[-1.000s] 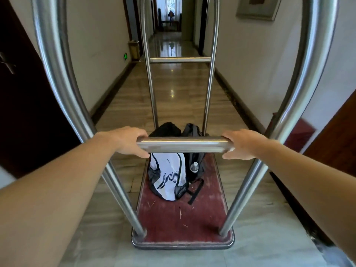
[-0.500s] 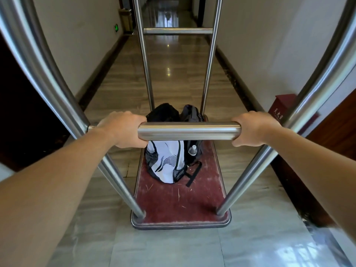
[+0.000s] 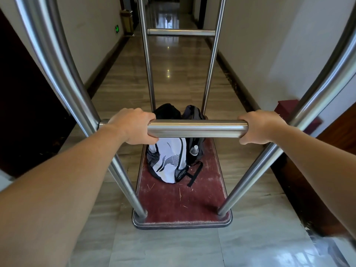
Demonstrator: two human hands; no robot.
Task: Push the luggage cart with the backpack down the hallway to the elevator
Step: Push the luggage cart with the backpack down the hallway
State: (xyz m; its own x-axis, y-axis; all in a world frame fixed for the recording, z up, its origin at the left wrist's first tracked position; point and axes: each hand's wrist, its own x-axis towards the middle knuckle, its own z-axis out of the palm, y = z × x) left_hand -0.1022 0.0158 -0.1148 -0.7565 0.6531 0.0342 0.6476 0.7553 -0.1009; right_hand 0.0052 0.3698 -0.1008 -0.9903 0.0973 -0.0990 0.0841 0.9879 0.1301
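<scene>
The luggage cart has a red carpeted deck (image 3: 183, 205) and curved steel posts. Its near crossbar, the handle bar (image 3: 196, 128), runs straight across in front of me. My left hand (image 3: 134, 126) is wrapped around the bar's left end and my right hand (image 3: 260, 126) around its right end. A white-and-black backpack (image 3: 167, 160) stands upright on the deck under the bar, with a dark bag (image 3: 194, 114) and a clear bottle (image 3: 194, 150) beside it. The cart points down the hallway.
Glossy marble floor (image 3: 173, 70) runs ahead between cream walls. A dark wooden door (image 3: 25, 105) is close on the left, a dark door frame and a red box (image 3: 285, 108) on the right. A bin (image 3: 127, 22) and a green sign (image 3: 117, 28) sit far left.
Both hands went from resting on the bar to gripping it fully. The cart and I have rolled forward along the hallway; the view has tipped lower.
</scene>
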